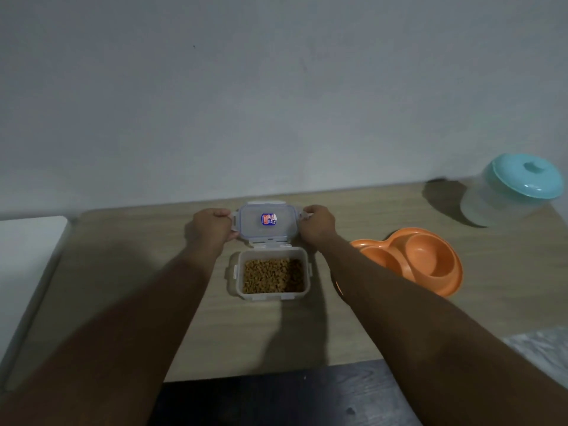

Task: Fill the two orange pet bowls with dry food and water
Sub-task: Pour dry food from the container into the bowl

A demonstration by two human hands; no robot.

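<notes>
Both hands closed on the short ends of a clear rectangular lid point(266, 223): left hand point(212, 224) curled around the left side latch, right hand point(316, 222) curled around the right side latch, fingers tucked under or behind the flaps and mostly hidden. Held flat, just beyond the open container and near the wall; whether resting on the wooden table point(123, 272) or lifted slightly above it cannot be told. Small blue and red sticker point(268, 219) at the lid's centre, its writing too small and blurred to read. Directly nearer the camera, a translucent food container point(270, 274), uncovered, with brown dry kibble point(272, 275) filling its bottom, darker along the right side under shadow. To the right of that, partly behind the right forearm, the orange pet bowls point(424, 261): two round wells joined in one moulded dish, both showing bare orange plastic, the left well partly hidden by the arm. Farther right, near the table's back corner, a frosted plastic jar point(488, 207) topped with a teal lid point(527, 176) bearing a knob; contents impossible to make out through the cloudy wall. Pale wall behind, a white surface point(27, 241) beside the table's left edge, dark floor below the front edge.
</notes>
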